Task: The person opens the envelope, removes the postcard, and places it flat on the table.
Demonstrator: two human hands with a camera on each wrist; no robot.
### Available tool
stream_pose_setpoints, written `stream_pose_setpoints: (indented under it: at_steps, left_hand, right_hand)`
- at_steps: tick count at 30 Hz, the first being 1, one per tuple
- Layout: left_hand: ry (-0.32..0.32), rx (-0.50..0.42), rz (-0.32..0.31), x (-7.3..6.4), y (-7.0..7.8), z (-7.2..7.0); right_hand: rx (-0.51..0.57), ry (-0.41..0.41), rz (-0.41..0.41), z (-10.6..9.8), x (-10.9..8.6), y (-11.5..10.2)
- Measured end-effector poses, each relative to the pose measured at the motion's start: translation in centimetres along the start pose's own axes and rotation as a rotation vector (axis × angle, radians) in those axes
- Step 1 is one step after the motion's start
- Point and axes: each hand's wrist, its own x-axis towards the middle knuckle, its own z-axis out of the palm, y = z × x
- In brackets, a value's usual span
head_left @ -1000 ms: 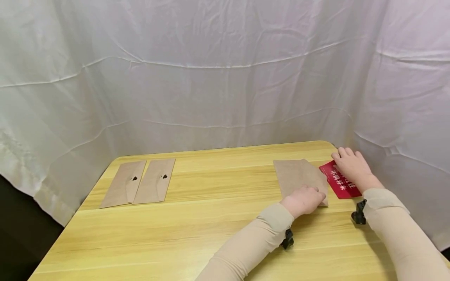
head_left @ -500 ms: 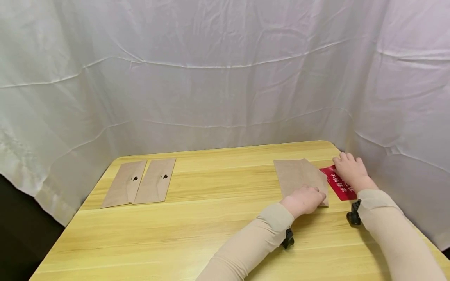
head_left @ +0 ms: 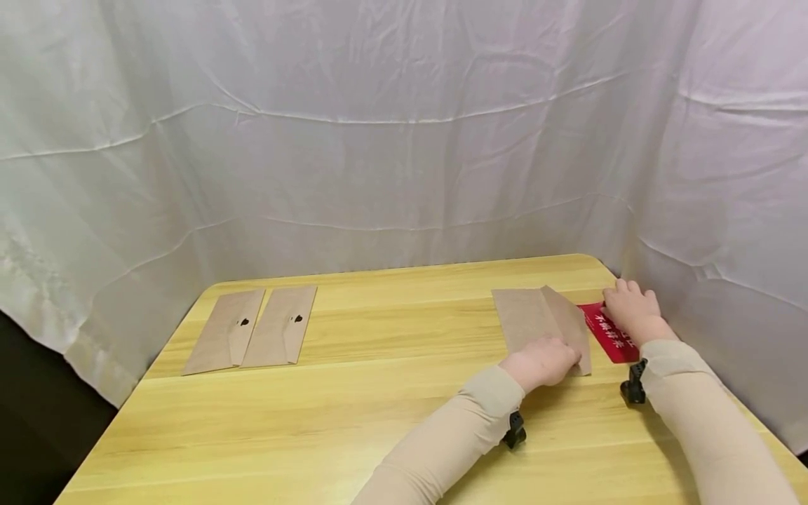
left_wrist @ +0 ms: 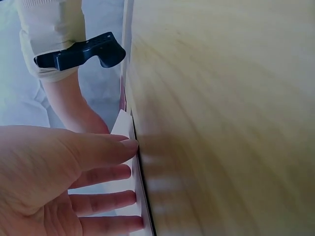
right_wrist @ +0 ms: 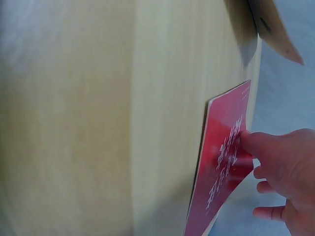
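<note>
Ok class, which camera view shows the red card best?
The right wrist view: the red card appears largest, lettering mostly uncovered. The head view shows it smaller, partly covered by the right hand; the left wrist view, at most a reddish sliver.

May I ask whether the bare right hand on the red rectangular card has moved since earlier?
Yes, slightly downward in the head view: the right hand sits farther from the yellow wooden table's far right corner.

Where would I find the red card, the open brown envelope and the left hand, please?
Red card (right_wrist: 224,152): right wrist view, on its face with white lettering.
Open brown envelope (head_left: 527,315): head view, on the body beside the flap.
Left hand (head_left: 543,361): head view, on the back of the hand.
</note>
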Motion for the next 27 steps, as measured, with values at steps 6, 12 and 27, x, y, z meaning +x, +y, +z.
stream_pose_setpoints:
  at_steps: [6,12,27]
  left_hand:
    - [-0.014,-0.040,0.002,-0.3,-0.2,-0.2]
    - [-0.014,-0.082,0.020,-0.3,-0.6,0.0]
    - [0.056,-0.068,0.101,-2.4,-2.8,0.3]
  right_hand:
    - [0.024,-0.015,0.013,0.0,0.0,0.1]
    - [0.032,-0.010,0.013,-0.1,-0.1,0.2]
    - [0.040,0.015,-0.048,-0.9,-0.4,0.8]
